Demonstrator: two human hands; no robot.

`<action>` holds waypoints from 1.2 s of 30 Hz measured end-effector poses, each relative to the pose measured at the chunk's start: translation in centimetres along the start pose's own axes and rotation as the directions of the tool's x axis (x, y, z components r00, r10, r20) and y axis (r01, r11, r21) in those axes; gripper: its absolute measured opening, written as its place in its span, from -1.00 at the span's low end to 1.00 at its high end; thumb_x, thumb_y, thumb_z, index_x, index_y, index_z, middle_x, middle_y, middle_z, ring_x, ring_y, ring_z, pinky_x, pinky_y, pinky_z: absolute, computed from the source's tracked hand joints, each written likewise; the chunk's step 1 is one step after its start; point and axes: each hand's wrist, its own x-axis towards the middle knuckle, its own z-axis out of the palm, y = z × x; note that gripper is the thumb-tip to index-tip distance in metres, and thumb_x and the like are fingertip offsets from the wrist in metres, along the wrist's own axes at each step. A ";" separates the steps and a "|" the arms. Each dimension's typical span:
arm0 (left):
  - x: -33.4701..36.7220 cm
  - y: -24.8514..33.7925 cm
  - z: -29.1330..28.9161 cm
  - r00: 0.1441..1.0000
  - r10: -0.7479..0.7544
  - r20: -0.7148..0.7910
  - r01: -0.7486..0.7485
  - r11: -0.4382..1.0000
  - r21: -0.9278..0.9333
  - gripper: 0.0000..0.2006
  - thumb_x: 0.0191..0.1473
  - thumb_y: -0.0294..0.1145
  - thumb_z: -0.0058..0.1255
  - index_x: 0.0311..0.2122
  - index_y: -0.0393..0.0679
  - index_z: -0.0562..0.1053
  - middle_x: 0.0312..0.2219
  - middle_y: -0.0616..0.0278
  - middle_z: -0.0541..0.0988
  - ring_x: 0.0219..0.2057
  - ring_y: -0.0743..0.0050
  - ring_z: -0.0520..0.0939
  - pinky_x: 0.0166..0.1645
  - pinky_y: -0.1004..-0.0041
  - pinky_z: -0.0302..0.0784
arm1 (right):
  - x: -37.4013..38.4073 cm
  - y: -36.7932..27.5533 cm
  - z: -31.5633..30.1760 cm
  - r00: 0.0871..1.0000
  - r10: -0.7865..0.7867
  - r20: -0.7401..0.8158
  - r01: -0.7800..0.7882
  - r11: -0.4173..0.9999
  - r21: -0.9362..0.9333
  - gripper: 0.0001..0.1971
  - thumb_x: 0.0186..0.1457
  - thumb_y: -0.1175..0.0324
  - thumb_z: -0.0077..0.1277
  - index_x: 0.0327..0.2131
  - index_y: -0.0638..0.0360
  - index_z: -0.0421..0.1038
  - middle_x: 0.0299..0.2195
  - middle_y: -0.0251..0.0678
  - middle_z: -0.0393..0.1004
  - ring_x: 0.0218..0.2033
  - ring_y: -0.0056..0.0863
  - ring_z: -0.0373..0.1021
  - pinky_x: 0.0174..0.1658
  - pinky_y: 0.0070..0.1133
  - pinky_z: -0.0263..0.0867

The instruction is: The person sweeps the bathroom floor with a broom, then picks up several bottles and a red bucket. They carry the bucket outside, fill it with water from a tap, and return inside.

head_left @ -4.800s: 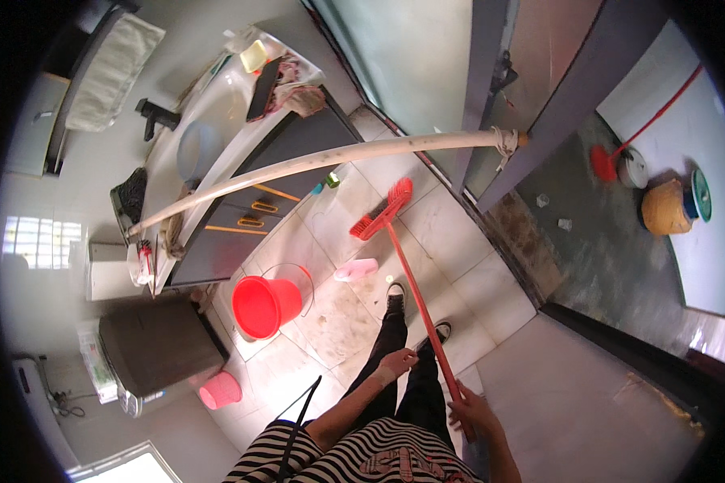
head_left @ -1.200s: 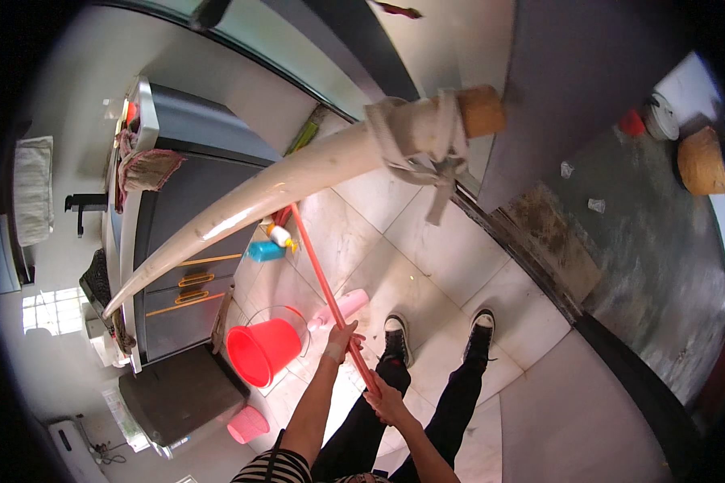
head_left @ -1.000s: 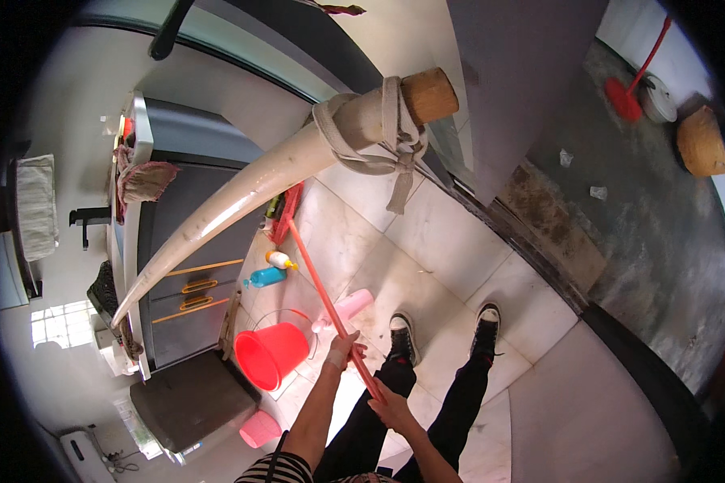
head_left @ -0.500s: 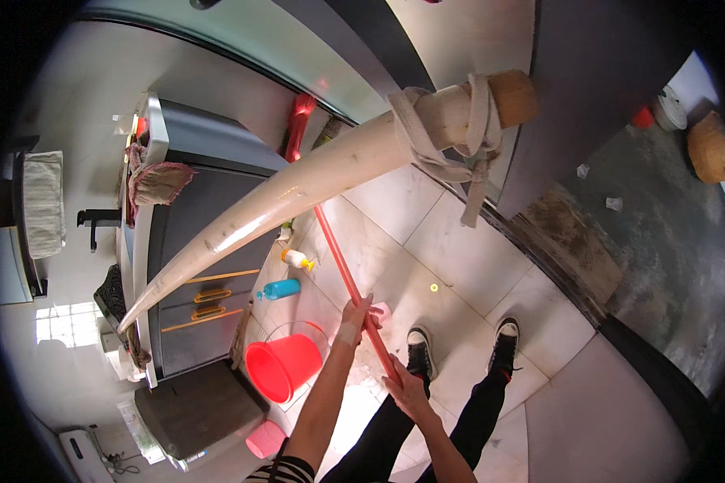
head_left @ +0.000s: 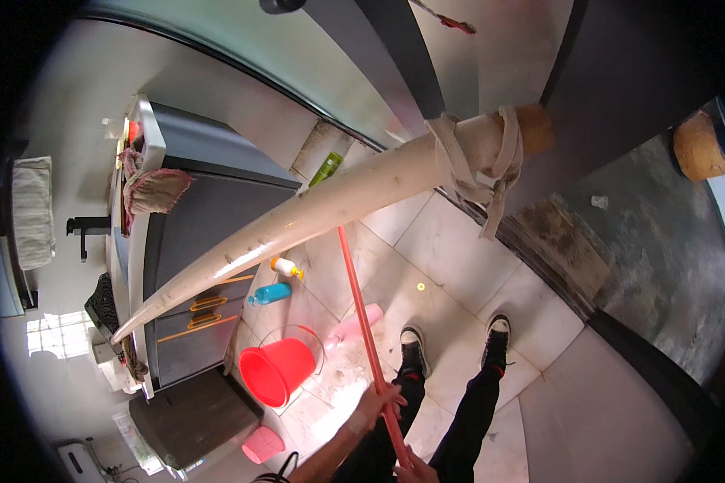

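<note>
A long red handle (head_left: pixel 361 314) slants across the tiled floor toward my feet. My left hand (head_left: pixel 380 405) is closed round it. Lower down, by my thigh, my right hand (head_left: pixel 416 468) also grips it, partly cut off by the lower edge. The handle's far end is hidden behind a thick pale curved pole (head_left: pixel 298 213), which crosses the view close up. A cloth strap (head_left: pixel 479 165) is tied round that pole's right end. Beside the red handle lies a pink bottle-like thing (head_left: pixel 354 326).
To the left are a red bucket (head_left: pixel 278 372), a blue bottle (head_left: pixel 271 293), a white bottle with a yellow pump (head_left: pixel 285 267) and a green container (head_left: pixel 326 169). Dark cabinets (head_left: pixel 209 217) line that side, with a pink basket (head_left: pixel 263 444) below. A raised threshold (head_left: pixel 560 249) runs along the right.
Both hands have drawn the red handle back toward my body. Its red far head, seen earlier, is now out of sight. The green container and more of the pink thing have come into view.
</note>
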 end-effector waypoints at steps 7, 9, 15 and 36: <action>-1.6 2.2 2.4 0.994 0.107 -0.032 -0.111 0.977 -0.183 -0.75 0.02 -0.30 -0.08 -0.30 -0.22 0.21 -0.52 -0.01 0.48 -0.72 0.40 0.45 -0.61 0.41 0.47 | 2.5 7.1 -4.6 0.916 -0.394 -0.083 0.305 0.813 -0.496 -0.51 0.02 0.39 -0.04 0.05 0.18 0.13 -0.52 -0.37 0.39 -0.60 -0.72 0.22 -0.56 -0.71 0.17; 2.6 4.6 0.6 0.980 0.186 -0.076 -0.197 0.963 -0.181 -0.76 0.02 -0.30 -0.09 -0.29 -0.21 0.21 -0.50 -0.02 0.48 -0.73 0.41 0.45 -0.61 0.42 0.47 | 6.4 0.9 -3.7 0.998 -0.053 -0.026 0.033 0.861 -0.507 -0.42 0.02 0.27 -0.04 0.12 0.08 0.00 -0.58 -0.39 0.34 -0.65 -0.66 0.23 -0.55 -0.70 0.21; 17.3 15.5 -7.0 0.938 0.327 -0.115 -0.343 0.925 -0.165 -0.73 0.00 -0.26 -0.06 -0.33 -0.27 0.26 -0.55 -0.03 0.50 -0.72 0.37 0.45 -0.57 0.42 0.48 | 20.7 -10.3 -0.4 0.954 -0.246 0.173 0.297 0.856 -0.423 -0.46 0.03 0.20 -0.09 0.08 0.10 0.06 -0.75 -0.47 0.15 -0.82 -0.70 0.09 -0.78 -0.70 0.05; 22.2 17.0 -3.9 0.930 0.357 -0.083 -0.354 0.934 0.056 -0.71 -0.02 -0.22 -0.06 -0.45 -0.30 0.29 -0.66 -0.02 0.49 -0.78 0.31 0.46 -0.72 0.41 0.42 | 21.9 -12.6 -3.2 0.999 0.018 0.046 -0.018 1.000 0.004 -0.68 0.07 0.18 -0.10 -0.13 0.08 0.22 -0.73 -0.49 0.19 -0.82 -0.76 0.07 -0.77 -0.76 0.03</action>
